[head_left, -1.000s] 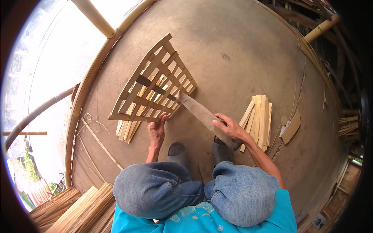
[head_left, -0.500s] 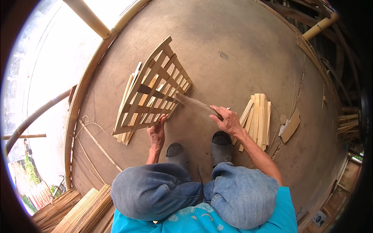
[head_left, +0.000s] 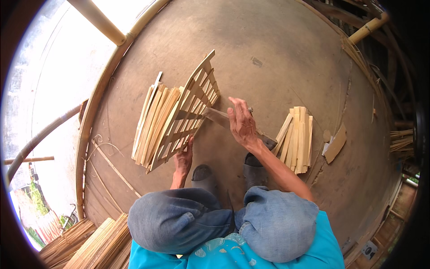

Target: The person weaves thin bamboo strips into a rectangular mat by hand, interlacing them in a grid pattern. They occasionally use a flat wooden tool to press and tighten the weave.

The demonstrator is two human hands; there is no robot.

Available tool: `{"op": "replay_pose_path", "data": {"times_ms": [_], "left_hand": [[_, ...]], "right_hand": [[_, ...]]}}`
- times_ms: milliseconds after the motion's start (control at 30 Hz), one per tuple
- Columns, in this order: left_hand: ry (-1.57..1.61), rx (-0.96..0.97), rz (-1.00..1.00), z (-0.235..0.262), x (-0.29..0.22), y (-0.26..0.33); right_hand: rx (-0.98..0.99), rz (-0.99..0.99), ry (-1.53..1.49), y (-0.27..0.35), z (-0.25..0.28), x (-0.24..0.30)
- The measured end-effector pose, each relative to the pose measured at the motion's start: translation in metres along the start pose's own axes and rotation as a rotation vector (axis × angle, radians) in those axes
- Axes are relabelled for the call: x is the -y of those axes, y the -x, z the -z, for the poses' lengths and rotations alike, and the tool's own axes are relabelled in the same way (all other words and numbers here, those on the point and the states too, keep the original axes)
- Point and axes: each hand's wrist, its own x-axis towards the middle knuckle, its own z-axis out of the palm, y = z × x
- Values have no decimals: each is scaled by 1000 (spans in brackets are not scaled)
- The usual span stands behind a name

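A woven bamboo lattice panel [head_left: 192,99] stands tilted on edge in front of me. Its lower edge is in the grip of my left hand [head_left: 182,160], with the fingers partly hidden behind the slats. The tip of a knife [head_left: 217,117] meets the panel's right side. Over the knife's middle lies my right hand [head_left: 242,123], open, with its fingers stretched out and the dark handle end showing beyond its wrist side. Whether the palm bears on the knife is hidden.
Behind the panel lies a stack of pale bamboo slats [head_left: 154,125]. Another bundle of slats [head_left: 296,140] is at the right, beside a cardboard piece [head_left: 336,143]. Long strips [head_left: 101,244] are piled at the lower left. My sandalled feet [head_left: 205,178] rest on the floor.
The panel has turned more edge-on, uncovering the slat stack. My right hand has left the knife's handle, moving forward and left over the knife, and its fingers have straightened.
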Motion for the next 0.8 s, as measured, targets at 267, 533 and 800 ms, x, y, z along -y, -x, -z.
{"op": "replay_pose_path", "data": {"times_ms": [267,533,800], "left_hand": [[-125,4,-64,15,-11,4],[-98,24,-83,8,-26,1],[-193,119,-19,13,-34,1]], "right_hand": [[-437,62,18,-65,-18,60],[-320,79,201,-48,-55,11],[-194,110,268,-50,-62,-2]]}}
